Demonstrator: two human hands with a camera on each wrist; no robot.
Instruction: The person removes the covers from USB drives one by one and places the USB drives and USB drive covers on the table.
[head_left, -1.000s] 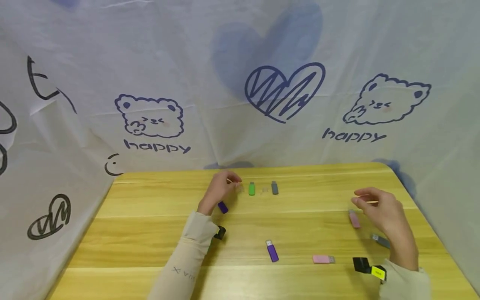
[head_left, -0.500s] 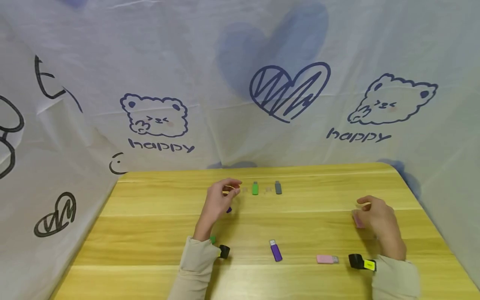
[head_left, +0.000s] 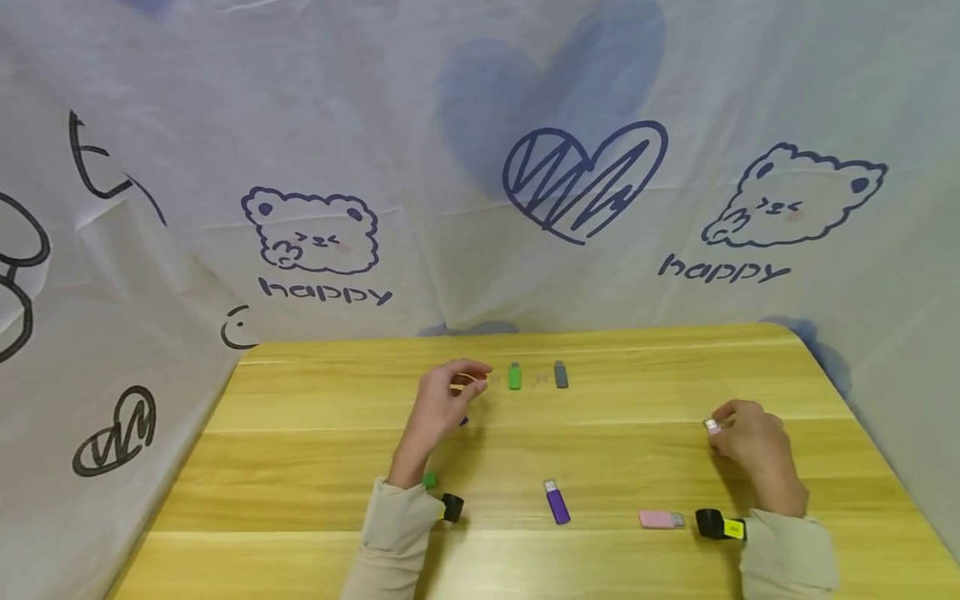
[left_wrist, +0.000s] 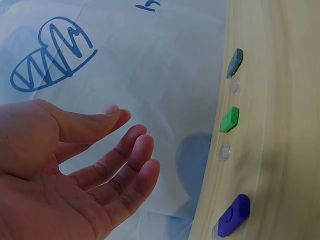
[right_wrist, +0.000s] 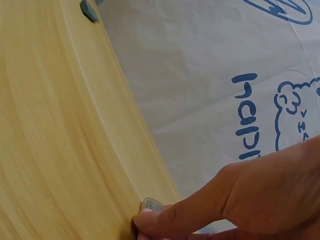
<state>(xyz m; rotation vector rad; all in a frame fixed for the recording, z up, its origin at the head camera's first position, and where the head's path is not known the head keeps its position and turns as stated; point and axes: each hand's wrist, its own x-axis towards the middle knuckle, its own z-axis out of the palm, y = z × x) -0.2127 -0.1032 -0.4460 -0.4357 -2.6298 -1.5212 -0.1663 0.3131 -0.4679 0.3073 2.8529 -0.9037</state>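
Note:
My right hand (head_left: 761, 446) pinches a pink USB stick (head_left: 712, 426) between thumb and fingers at the table's right side. Its metal plug end shows past the thumb in the right wrist view; my fingers cover most of its body. Above the back of the table hangs my left hand (head_left: 442, 400), fingers loosely bent, nothing visible between them. A purple USB stick (left_wrist: 234, 216) lies near that hand, mostly hidden by it in the head view. Beyond it, a clear small piece (left_wrist: 224, 152), a green USB stick (head_left: 514, 376), another clear piece (head_left: 542, 378) and a grey USB stick (head_left: 561, 374) form a row.
Nearer the front lie a second purple USB stick (head_left: 557, 502) and another pink USB stick (head_left: 660, 520). A green item (head_left: 429, 480) peeks out beside my left wrist. A white printed cloth (head_left: 450, 167) rises behind the wooden table (head_left: 300, 500).
My right hand has come down over the pink USB stick and picked it up in a pinch. The left hand has drawn back slightly toward me, its fingers still loose.

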